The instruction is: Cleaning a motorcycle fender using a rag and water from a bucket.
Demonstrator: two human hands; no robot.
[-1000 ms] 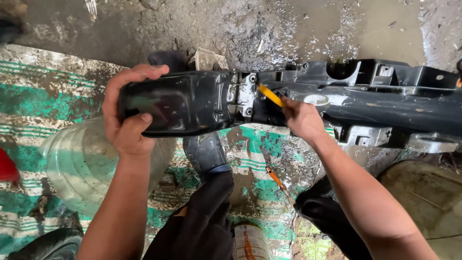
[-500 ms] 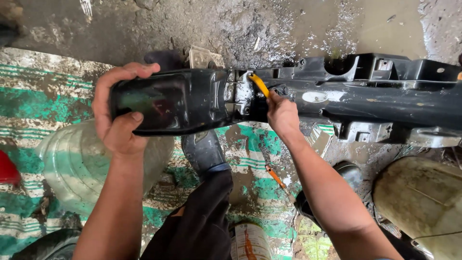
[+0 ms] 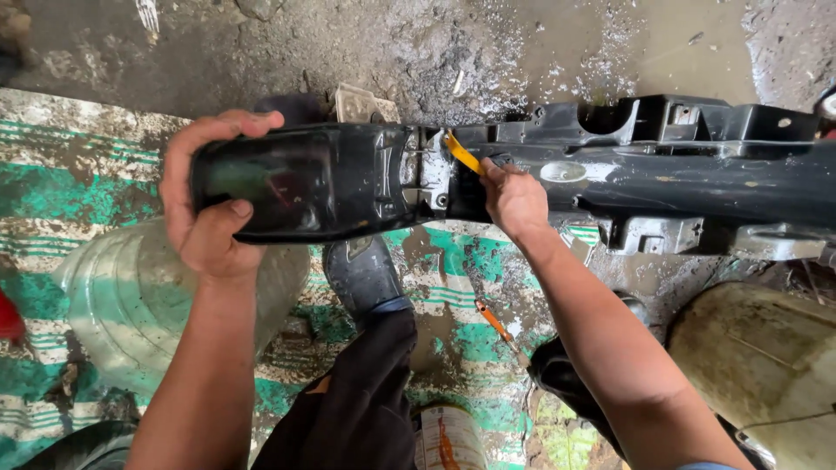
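A long black plastic motorcycle body panel (image 3: 679, 178) stretches across the view above the ground. My left hand (image 3: 205, 204) grips its glossy rounded left end, thumb underneath and fingers over the top edge. My right hand (image 3: 514, 200) holds a yellow-handled screwdriver (image 3: 461, 152), whose tip points up-left at a metal bracket with screws (image 3: 431, 174) in the middle of the panel.
A green-and-white striped mat (image 3: 78, 174) covers muddy ground. A clear plastic jug (image 3: 148, 305) lies below the left hand. My black boot (image 3: 366, 274) and dark trouser leg are centre. A second orange screwdriver (image 3: 498, 324) lies on the mat. A dirty pale container (image 3: 766, 365) sits bottom right.
My right hand has shifted left along the panel, bringing the screwdriver tip up to the metal bracket. The panel and my left hand have also drifted slightly left.
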